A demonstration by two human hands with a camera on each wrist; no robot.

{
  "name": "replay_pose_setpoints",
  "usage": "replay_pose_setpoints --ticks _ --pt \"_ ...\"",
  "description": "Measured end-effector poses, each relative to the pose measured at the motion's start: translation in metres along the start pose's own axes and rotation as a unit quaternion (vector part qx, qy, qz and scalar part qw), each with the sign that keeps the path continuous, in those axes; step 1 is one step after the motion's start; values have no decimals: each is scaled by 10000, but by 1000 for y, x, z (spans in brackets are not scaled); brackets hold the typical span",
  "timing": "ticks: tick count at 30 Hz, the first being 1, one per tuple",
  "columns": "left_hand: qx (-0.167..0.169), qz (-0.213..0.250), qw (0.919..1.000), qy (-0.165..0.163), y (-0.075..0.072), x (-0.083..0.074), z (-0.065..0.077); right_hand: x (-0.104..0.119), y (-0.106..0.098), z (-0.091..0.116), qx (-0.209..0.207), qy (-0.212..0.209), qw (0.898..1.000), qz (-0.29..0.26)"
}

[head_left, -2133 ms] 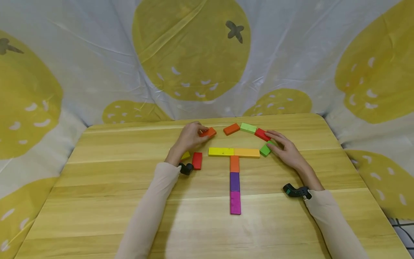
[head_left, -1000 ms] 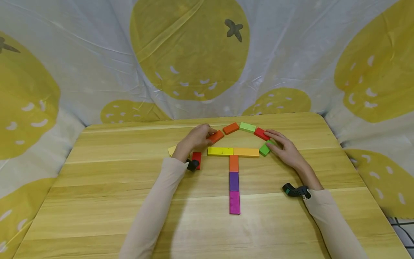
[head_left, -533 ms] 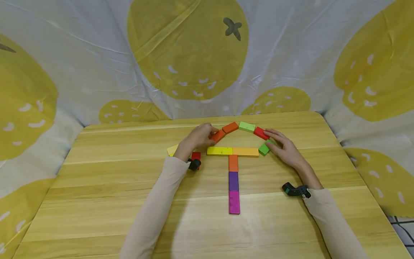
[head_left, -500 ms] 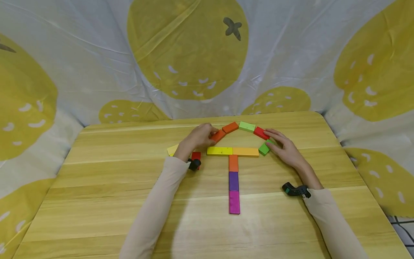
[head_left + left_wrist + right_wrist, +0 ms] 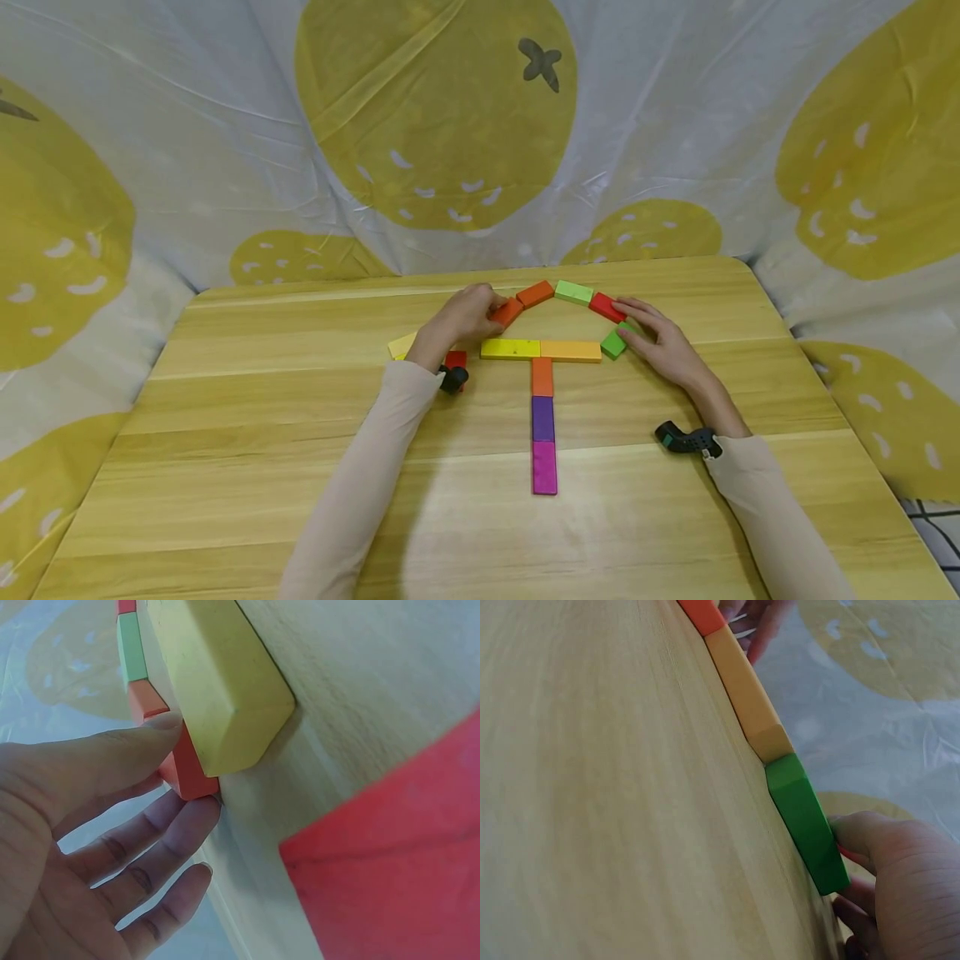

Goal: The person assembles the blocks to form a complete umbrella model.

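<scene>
The left hand (image 5: 459, 319) pinched the orange block (image 5: 508, 312) at the left end of the arc (image 5: 573, 292), seemingly aligning it! The right hand (image 5: 662, 343), fingers relaxed, touched the red block (image 5: 605, 307) and green block (image 5: 613, 345). Gentle release looked needed next.

Bare table (image 5: 558, 324) gives room inside the arch (image 5: 573, 292); green block (image 5: 613, 344) bars right.

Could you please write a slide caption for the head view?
Left hand pinches an orange block at one end of a block arch; right hand touches a green block at the other.
</scene>
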State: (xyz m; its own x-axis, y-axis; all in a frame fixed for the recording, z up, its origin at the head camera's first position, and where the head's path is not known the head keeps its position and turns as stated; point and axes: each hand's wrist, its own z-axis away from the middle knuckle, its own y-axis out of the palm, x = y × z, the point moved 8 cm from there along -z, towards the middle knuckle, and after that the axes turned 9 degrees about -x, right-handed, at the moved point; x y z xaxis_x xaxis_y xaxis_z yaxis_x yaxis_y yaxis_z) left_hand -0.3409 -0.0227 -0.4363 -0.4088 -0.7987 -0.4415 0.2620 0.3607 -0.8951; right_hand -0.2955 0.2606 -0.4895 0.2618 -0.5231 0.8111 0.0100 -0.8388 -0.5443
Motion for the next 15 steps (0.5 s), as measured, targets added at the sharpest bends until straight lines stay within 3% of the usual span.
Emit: replay_pose_setpoints --ticks 9,15 --pt "-78 -197 9998 -48 0 -1 -3 -1 0 0 9 -11 10000 -20" --pt "-412 -289 9981 -348 -3 -5 -14 0 0 0 3 -29 10000 -36"
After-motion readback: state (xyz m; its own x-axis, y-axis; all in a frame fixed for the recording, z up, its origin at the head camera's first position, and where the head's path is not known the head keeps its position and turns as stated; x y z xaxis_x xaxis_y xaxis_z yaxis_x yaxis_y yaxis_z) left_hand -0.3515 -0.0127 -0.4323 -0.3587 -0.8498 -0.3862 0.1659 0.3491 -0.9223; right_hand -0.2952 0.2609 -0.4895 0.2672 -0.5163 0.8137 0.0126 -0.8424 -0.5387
